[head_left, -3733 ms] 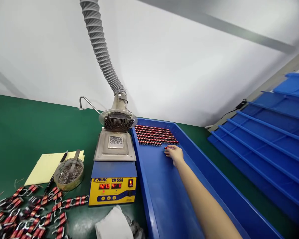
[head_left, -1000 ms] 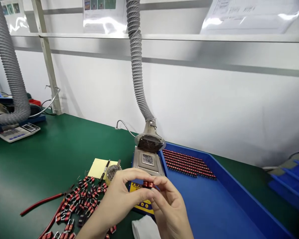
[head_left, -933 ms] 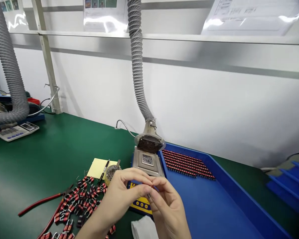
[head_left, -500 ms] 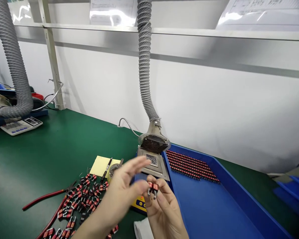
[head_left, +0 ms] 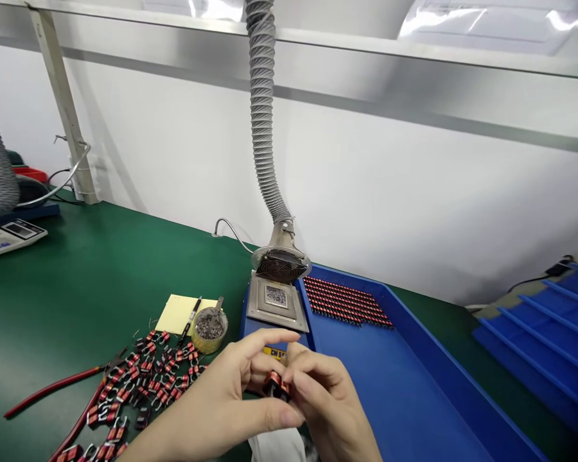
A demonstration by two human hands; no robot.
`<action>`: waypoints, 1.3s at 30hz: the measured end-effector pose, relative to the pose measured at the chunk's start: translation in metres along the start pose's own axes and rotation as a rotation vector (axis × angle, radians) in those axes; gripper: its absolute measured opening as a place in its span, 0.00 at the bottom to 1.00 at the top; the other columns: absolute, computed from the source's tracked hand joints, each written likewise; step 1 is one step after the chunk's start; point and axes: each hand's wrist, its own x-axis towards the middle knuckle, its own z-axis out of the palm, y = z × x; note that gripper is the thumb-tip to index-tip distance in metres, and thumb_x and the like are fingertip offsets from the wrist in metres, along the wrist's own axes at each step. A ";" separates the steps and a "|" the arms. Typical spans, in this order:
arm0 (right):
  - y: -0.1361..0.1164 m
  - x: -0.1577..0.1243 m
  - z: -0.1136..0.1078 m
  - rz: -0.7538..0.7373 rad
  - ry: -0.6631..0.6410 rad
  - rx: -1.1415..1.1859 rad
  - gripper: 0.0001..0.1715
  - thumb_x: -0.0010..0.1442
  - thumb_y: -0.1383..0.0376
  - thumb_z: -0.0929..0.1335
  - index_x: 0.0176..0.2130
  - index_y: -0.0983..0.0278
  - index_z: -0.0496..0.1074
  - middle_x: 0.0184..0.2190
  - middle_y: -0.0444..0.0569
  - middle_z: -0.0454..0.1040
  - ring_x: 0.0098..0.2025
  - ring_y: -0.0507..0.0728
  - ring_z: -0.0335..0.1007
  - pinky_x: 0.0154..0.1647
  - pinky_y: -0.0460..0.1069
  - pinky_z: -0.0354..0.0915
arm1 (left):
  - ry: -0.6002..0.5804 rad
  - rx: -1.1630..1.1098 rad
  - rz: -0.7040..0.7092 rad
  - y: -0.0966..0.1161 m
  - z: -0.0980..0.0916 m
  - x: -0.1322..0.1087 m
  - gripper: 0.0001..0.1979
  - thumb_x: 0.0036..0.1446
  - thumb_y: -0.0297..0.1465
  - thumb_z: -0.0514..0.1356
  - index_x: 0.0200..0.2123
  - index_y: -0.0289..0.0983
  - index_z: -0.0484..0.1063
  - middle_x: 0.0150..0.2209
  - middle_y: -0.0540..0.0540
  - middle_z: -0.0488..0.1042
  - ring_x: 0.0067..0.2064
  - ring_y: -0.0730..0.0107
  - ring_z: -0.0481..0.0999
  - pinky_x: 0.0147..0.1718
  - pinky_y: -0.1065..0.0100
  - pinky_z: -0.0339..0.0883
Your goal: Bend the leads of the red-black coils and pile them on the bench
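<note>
Between my two hands is a small red-and-black wound coil (head_left: 275,385), partly hidden by fingers. My right hand (head_left: 332,398) pinches it from the right with thumb and fingertips. From the other side my left hand (head_left: 236,385) closes round it, the curled fingers behind and the thumb crossing in front. A loose heap of similar coils (head_left: 157,378) with bent bare wire ends lies on the green bench to the left. Just beyond my hands stands a solder pot (head_left: 277,296) with a square metal top, its yellow front label mostly covered by my fingers.
A fume hose (head_left: 264,128) hangs over the pot. Rows of coils (head_left: 347,301) fill the back of a blue tray (head_left: 414,398). Red-handled cutters (head_left: 58,385), a tub of grey bits (head_left: 209,330), a pen (head_left: 190,321) and yellow paper (head_left: 171,314) lie left. White cloth (head_left: 277,446) sits below my hands.
My left hand has come down from its raised, spread pose and closed round the coil beside my right hand. The head view has turned right, so the bench appears shifted left.
</note>
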 end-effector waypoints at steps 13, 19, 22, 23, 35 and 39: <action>0.003 -0.001 -0.016 -0.156 -0.062 -0.260 0.10 0.57 0.55 0.74 0.34 0.59 0.81 0.25 0.44 0.68 0.25 0.50 0.67 0.26 0.44 0.63 | 0.067 0.231 -0.022 0.008 -0.001 -0.008 0.32 0.51 0.27 0.67 0.58 0.48 0.65 0.43 0.51 0.78 0.49 0.62 0.75 0.52 0.61 0.63; 0.010 0.000 -0.007 -0.188 -0.027 -0.197 0.10 0.60 0.59 0.72 0.28 0.59 0.79 0.23 0.42 0.65 0.23 0.48 0.63 0.25 0.43 0.61 | 0.092 0.259 -0.004 0.008 0.002 -0.008 0.29 0.50 0.28 0.66 0.56 0.47 0.67 0.43 0.50 0.78 0.46 0.62 0.75 0.52 0.60 0.62; 0.011 0.000 -0.006 -0.207 0.012 -0.186 0.10 0.60 0.60 0.72 0.27 0.60 0.79 0.23 0.42 0.66 0.25 0.49 0.63 0.26 0.43 0.61 | 0.080 0.215 0.035 0.011 0.006 -0.006 0.27 0.50 0.25 0.64 0.54 0.46 0.69 0.42 0.51 0.79 0.44 0.65 0.75 0.47 0.64 0.64; 0.012 0.000 -0.006 -0.210 0.021 -0.181 0.11 0.60 0.60 0.72 0.27 0.60 0.78 0.23 0.43 0.66 0.25 0.49 0.63 0.26 0.44 0.62 | 0.078 0.207 0.046 0.011 0.007 -0.005 0.26 0.50 0.25 0.64 0.54 0.45 0.69 0.41 0.50 0.79 0.44 0.65 0.75 0.45 0.65 0.65; 0.013 -0.004 -0.006 -0.424 0.130 -0.419 0.09 0.61 0.63 0.71 0.28 0.59 0.78 0.22 0.43 0.69 0.26 0.51 0.64 0.26 0.45 0.61 | 0.158 0.279 0.132 0.008 0.010 -0.002 0.09 0.61 0.34 0.56 0.43 0.38 0.69 0.32 0.51 0.67 0.35 0.70 0.66 0.36 0.70 0.60; 0.014 -0.003 -0.007 -0.457 0.131 -0.439 0.06 0.59 0.64 0.72 0.31 0.56 0.80 0.22 0.43 0.70 0.26 0.52 0.65 0.26 0.45 0.62 | 0.181 0.395 0.096 0.010 0.007 -0.003 0.07 0.62 0.34 0.55 0.33 0.38 0.69 0.31 0.52 0.67 0.35 0.70 0.65 0.34 0.71 0.58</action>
